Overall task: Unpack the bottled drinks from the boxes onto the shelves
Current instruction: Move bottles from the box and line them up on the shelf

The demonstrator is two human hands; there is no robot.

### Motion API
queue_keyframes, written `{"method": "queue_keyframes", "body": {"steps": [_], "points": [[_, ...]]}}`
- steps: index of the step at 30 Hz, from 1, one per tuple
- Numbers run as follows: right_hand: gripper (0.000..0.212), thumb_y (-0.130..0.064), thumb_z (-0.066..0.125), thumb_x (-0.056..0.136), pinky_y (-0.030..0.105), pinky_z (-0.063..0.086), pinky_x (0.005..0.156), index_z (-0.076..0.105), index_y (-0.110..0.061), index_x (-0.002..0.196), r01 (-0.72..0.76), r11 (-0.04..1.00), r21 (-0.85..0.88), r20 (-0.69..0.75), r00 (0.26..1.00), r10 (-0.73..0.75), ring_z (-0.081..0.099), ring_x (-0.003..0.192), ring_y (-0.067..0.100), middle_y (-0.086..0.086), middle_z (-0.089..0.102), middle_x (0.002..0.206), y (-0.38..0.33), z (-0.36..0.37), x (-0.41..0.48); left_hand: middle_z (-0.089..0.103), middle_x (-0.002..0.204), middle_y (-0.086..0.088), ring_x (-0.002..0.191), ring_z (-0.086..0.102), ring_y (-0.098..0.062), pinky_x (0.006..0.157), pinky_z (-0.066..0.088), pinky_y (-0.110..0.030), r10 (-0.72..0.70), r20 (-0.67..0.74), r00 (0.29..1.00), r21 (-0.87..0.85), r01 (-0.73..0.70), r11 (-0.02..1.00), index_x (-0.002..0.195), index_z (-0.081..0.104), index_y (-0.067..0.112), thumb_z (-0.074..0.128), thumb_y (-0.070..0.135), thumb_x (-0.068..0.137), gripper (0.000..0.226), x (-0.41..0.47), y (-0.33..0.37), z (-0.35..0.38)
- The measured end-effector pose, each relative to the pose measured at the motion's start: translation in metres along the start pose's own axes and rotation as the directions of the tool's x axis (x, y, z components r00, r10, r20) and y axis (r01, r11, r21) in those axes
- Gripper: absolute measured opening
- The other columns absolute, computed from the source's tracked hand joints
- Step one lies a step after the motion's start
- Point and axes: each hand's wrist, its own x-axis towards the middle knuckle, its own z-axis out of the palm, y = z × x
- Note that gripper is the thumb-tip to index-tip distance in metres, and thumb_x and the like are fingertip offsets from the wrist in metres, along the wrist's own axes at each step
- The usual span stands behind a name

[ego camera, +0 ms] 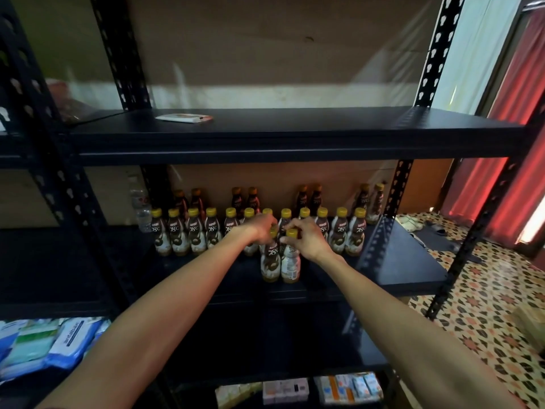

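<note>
My left hand (262, 228) curls over the left bottle (269, 264), hiding most of its cap, and my right hand (307, 241) pinches the yellow cap of the right bottle (290, 266). The two stand touching near the front of the middle shelf (398, 261). My hands cover part of the row of bottles (194, 235) behind, and the darker bottles (309, 199) at the back are too dim to read.

Both bare forearms stretch forward and converge, with the wrists close together. The left hand (260, 230) curls its fingers over the cap of the left bottle (269, 262). The right hand (308, 239), back upward, pinches the yellow cap of the right bottle (290, 265).
</note>
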Motion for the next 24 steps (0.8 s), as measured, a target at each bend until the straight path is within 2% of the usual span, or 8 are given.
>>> {"method": "queue_keyframes", "body": {"steps": [3,6,10,14,18,19,22,24], "points": [[0.019,-0.014,0.073,0.092,0.038,0.056,0.092,0.071,-0.020,0.110,-0.044,0.998,0.046,0.025,0.999,0.043,0.065,0.103,0.021,0.007,0.064,0.121,-0.002,-0.004,0.006,0.051,0.142,-0.009,0.127,0.052,-0.027,0.094,0.047,-0.032,-0.005,0.005,1.000,-0.002,0.005,1.000,0.145,0.045,0.016,0.076,0.016,0.086,0.067,-0.002,0.002,0.000],[0.039,-0.007,0.067,0.094,0.034,0.055,0.098,0.067,-0.024,0.129,-0.075,0.995,0.070,0.076,0.995,0.070,0.065,0.115,0.023,0.006,0.068,0.126,-0.003,-0.009,0.009,0.049,0.143,-0.009,0.128,0.052,-0.028,0.097,0.047,-0.034,-0.015,0.006,1.000,-0.007,0.015,1.000,0.145,0.044,0.015,0.075,0.015,0.086,0.067,-0.003,0.003,0.000],[0.038,-0.031,0.077,0.089,0.031,0.051,0.097,0.069,-0.022,0.125,-0.065,0.998,0.001,0.070,0.995,0.064,0.060,0.115,0.017,-0.003,0.062,0.125,-0.004,-0.011,0.009,0.050,0.143,-0.009,0.128,0.051,-0.028,0.098,0.046,-0.034,-0.003,-0.001,1.000,0.003,0.003,1.000,0.145,0.045,0.014,0.074,0.014,0.087,0.065,-0.004,0.003,0.000],[0.017,-0.021,0.070,0.095,0.021,0.046,0.081,0.074,-0.024,0.111,-0.057,0.998,-0.027,0.056,0.997,0.059,0.061,0.101,0.013,0.002,0.066,0.128,-0.005,-0.014,0.011,0.050,0.143,-0.010,0.127,0.052,-0.029,0.097,0.048,-0.034,-0.006,0.009,1.000,-0.011,0.006,1.000,0.146,0.044,0.015,0.074,0.013,0.087,0.066,-0.004,0.002,0.000],[0.036,-0.004,0.055,0.097,0.012,0.044,0.053,0.071,-0.027,0.120,-0.047,0.997,-0.066,0.118,0.992,0.054,0.062,0.070,0.003,-0.002,0.067,0.112,-0.007,-0.019,0.014,0.048,0.145,-0.010,0.129,0.051,-0.029,0.100,0.047,-0.035,-0.003,-0.005,1.000,-0.030,0.003,1.000,0.145,0.046,0.016,0.076,0.014,0.086,0.067,-0.005,-0.001,0.000],[0.035,-0.008,0.058,0.097,0.015,0.048,0.055,0.070,-0.027,0.124,-0.044,0.997,-0.063,0.128,0.990,0.052,0.063,0.070,0.002,-0.003,0.067,0.111,-0.006,-0.018,0.013,0.048,0.144,-0.010,0.129,0.051,-0.029,0.100,0.047,-0.035,0.000,-0.009,1.000,-0.034,0.000,0.999,0.144,0.047,0.017,0.076,0.015,0.086,0.065,-0.004,-0.002,0.000],[0.032,-0.031,0.075,0.091,0.028,0.050,0.092,0.070,-0.025,0.122,-0.021,0.998,-0.054,0.109,0.994,0.027,0.060,0.109,0.014,-0.002,0.060,0.128,-0.003,-0.013,0.009,0.050,0.142,-0.009,0.128,0.051,-0.028,0.099,0.047,-0.036,0.007,-0.006,1.000,-0.034,-0.008,0.999,0.141,0.051,0.019,0.076,0.016,0.086,0.061,-0.003,-0.004,0.001],[0.026,-0.027,0.075,0.091,0.023,0.044,0.087,0.072,-0.023,0.117,-0.009,0.999,-0.052,0.073,0.997,0.013,0.055,0.104,0.012,-0.003,0.057,0.122,-0.003,-0.011,0.010,0.050,0.143,-0.009,0.128,0.051,-0.029,0.100,0.047,-0.037,0.002,-0.009,1.000,-0.024,-0.002,1.000,0.139,0.052,0.021,0.077,0.018,0.085,0.061,-0.002,-0.005,0.001]]}}
